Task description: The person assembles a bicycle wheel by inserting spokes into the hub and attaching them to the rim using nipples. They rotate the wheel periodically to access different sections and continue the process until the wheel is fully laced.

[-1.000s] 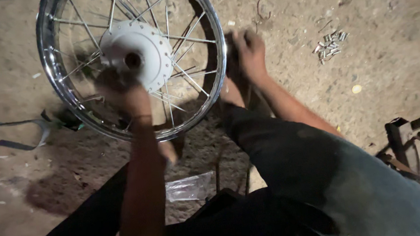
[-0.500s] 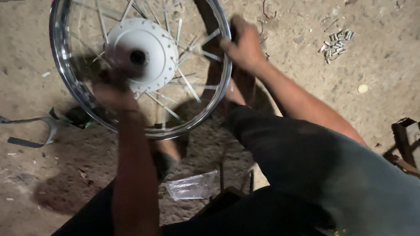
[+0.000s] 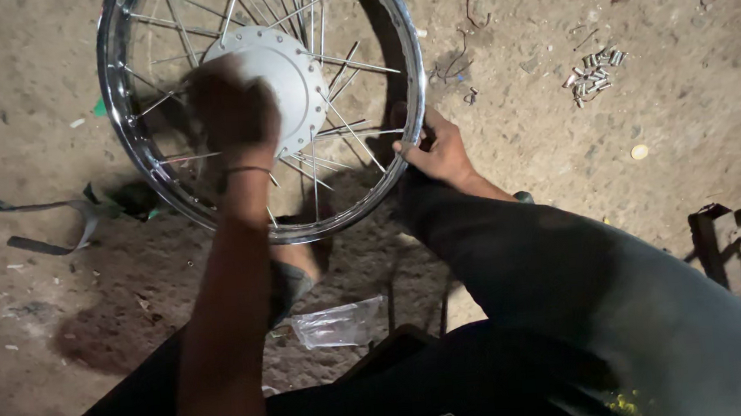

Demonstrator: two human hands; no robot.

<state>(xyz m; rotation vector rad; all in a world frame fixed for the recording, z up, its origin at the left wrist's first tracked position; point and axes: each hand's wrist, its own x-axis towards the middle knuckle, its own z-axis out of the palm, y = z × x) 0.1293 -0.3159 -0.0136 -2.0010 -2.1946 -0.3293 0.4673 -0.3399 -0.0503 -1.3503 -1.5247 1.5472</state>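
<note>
The wheel (image 3: 264,111) stands in the upper left of the frame, on the dirt floor (image 3: 550,39). It is a shiny metal wheel with thin spokes (image 3: 344,136) and a white hub (image 3: 279,75) in the middle.

The step in hand looks like work on the spokes near the hub, with the wheel kept steady. The next move would call for a firm hold on the rim and small, careful fingers among the thin spokes.

The left hand (image 3: 229,114) is at the hub, in the upper middle of the frame. It is blurry, so I cannot tell if its fingers are wide or closed, or if they hold something. The arm reaches straight up from the bottom of the frame, with a thin band at the wrist.

The right hand (image 3: 436,147) is at the right edge of the wheel. Its fingers are curled around the rim (image 3: 413,75). The arm comes in from the right, over a bent knee.

A small heap of metal bits (image 3: 592,75) lies at the upper right, well apart from the wheel. A clear plastic bag (image 3: 335,323) lies low in the middle.
</note>
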